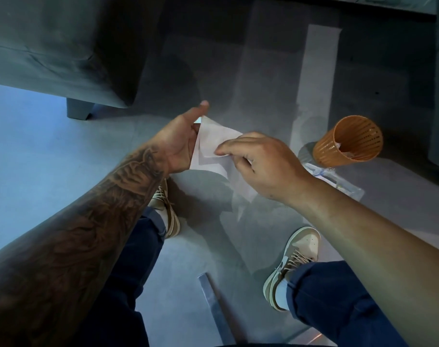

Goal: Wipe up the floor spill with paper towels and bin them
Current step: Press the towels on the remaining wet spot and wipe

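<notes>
On the floor point(38, 146), the largest surface in view, no spill can be told apart w/ certainty: dark patches and sheen are seen between the feet, but shadow, reflection and wet can't be separated. A grey sofa point(50, 46) is seen at upper left, well apart from the work.

Above the floor, approx. mid-frame, a white paper towel point(213, 139) is held up between both hands, clear of the floor. The left hand point(180, 141) is set against the sheet's left edge, thumb out straight; its fingers are hidden behind the paper, so whether they're curled on it can't be told. The right hand point(258, 161) is clamped on the towel, a fold pinched between thumb and forefinger. The sheet looks dry and clean, so it's judged that it is being opened or folded for a wipe, not carried to the bin.

The orange slatted bin point(326, 149) stands to the right, near the hands. Pale scraps are glimpsed inside; used towels perhaps, not confirmed. If so, part of the wiping is done; this sheet's wipe and binning are left.

Just beside the bin, a clear plastic packet point(338, 181) lies flat, prob. the towel pack.

Writing: blue marks are seen on the packet, too small to be read. No brand or label is legible elsewhere.
</notes>
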Motion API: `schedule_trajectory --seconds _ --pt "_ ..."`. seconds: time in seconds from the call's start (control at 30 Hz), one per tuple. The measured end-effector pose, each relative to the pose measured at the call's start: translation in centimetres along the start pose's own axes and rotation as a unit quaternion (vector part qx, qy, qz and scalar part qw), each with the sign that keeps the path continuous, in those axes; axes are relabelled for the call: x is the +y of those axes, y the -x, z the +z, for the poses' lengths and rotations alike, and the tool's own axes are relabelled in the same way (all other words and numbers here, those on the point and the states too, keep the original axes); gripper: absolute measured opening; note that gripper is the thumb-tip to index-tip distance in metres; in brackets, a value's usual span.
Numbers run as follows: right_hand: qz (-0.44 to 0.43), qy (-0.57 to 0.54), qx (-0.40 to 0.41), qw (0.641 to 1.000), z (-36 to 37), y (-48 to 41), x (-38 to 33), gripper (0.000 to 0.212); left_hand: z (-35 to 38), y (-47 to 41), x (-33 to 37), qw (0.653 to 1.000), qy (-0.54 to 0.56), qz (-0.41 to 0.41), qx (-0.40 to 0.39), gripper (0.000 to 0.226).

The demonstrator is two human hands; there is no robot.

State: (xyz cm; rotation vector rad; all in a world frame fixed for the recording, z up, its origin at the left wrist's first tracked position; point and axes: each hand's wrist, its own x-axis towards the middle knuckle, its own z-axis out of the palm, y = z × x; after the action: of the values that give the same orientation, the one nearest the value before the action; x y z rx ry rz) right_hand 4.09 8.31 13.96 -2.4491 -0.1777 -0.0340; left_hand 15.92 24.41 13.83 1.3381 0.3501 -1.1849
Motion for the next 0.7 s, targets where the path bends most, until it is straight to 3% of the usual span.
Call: schedule_trajectory --seconds 0.13,0.17,0.23,0.3,0.33,0.4,0.47,0.5,0.6,0.7 --pt "-0.044 0.004 -0.049 0.998 0.7 0.4 -1.1 0.029 0.2 -0.5 -0.9 0.999 -0.03 0.021 0.027 0.025" --pt "-0.031 -0.024 -0.043 0.998 0.7 0.5 -1.1 0.032 0.1 -0.5 -1.0 0.998 -0.033 0.028 0.034 0.023" --pt "0.078 -0.142 0.044 0.986 0.3 0.1 0.0 0.029 -0.1 -0.5 -0.7 0.998 -0.028 0.032 0.05 0.031" --pt "0.259 -0.256 0.139 0.921 0.6 -0.8 2.9 0.021 -0.3 -0.3 -0.6 0.997 -0.031 0.028 0.061 0.044" --pt "0.354 -0.302 0.139 0.874 0.8 -1.3 4.7 0.029 -0.4 -0.3 -0.5 0.998 -0.033 0.026 0.057 0.044" --pt "0.491 -0.404 0.066 0.769 2.4 -1.0 7.9 0.053 -0.6 -0.4 -0.4 0.998 -0.037 0.022 0.04 0.039" --pt "0.515 -0.54 -0.048 0.664 4.4 0.4 9.7 0.076 -1.6 -1.0 -0.6 0.999 -0.034 0.015 0.023 0.041" --pt "0.502 -0.585 -0.073 0.633 5.4 1.3 10.2 0.083 -2.1 -1.5 -1.0 0.999 -0.04 0.006 0.021 0.043" --pt "0.488 -0.638 -0.052 0.594 7.5 3.1 11.1 0.079 -3.7 -3.6 -3.2 0.994 -0.088 -0.028 0.062 0.043" --pt "0.5 -0.599 -0.001 0.625 9.8 4.0 12.0 0.046 -3.9 -6.0 -6.4 0.986 -0.123 -0.018 0.112 0.029"
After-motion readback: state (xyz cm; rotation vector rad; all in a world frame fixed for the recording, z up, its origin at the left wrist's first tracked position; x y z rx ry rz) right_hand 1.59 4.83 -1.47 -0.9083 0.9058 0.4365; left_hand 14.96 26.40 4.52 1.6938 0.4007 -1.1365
